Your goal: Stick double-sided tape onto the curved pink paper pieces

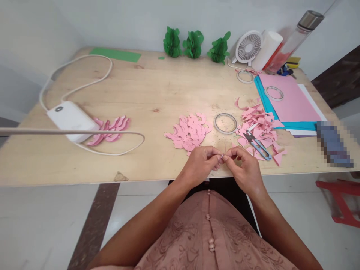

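Observation:
My left hand (200, 165) and my right hand (245, 167) meet over the table's front edge, fingertips pinched together on a small whitish piece (222, 156). Most of that piece is hidden by the fingers, and I cannot make out what it is. Just beyond my left hand lies a pile of curved pink paper pieces (189, 131). Past the fingertips rests a roll of tape (225, 123). To the upper right of my right hand, blue-handled snips (260, 146) lie on pink paper scraps (260, 123).
A white power bank (73, 120) with a looping cable sits at left by folded pink strips (112, 131). Three green paper figures (193, 45), a small fan (248, 48) and a bottle (292, 43) stand along the back. Coloured sheets (295, 101) lie at right.

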Motion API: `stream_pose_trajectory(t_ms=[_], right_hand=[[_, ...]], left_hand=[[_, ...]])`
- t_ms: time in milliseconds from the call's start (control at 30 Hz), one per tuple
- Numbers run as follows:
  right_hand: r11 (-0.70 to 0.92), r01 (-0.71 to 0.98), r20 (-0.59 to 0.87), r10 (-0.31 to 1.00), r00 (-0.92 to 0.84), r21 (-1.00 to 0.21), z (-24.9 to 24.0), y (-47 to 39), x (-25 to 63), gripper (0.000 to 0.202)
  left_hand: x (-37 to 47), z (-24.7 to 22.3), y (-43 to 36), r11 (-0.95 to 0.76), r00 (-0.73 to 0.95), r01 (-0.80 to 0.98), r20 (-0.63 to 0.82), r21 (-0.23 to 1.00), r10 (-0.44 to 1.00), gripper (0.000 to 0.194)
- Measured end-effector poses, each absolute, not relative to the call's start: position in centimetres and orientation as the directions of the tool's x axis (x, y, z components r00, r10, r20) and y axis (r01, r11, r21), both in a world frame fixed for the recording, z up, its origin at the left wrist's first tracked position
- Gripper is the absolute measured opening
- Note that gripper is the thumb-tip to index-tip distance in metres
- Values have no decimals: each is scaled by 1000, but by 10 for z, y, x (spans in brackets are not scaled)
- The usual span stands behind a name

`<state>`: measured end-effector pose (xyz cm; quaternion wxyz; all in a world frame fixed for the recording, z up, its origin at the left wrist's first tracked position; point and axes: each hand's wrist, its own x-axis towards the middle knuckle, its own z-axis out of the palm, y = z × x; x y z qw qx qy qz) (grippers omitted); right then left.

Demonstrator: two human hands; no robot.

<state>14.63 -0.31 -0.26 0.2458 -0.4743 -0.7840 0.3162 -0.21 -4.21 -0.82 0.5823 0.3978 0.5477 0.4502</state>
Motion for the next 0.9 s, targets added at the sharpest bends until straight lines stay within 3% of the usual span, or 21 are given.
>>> stream_pose_trajectory(t_ms=[900], right_hand=[[352,585,136,915,-380,-730,-5,-5,144,12]], left_hand=[[-1,-7,-41,266,-28,-131,-272,955,962,10]])
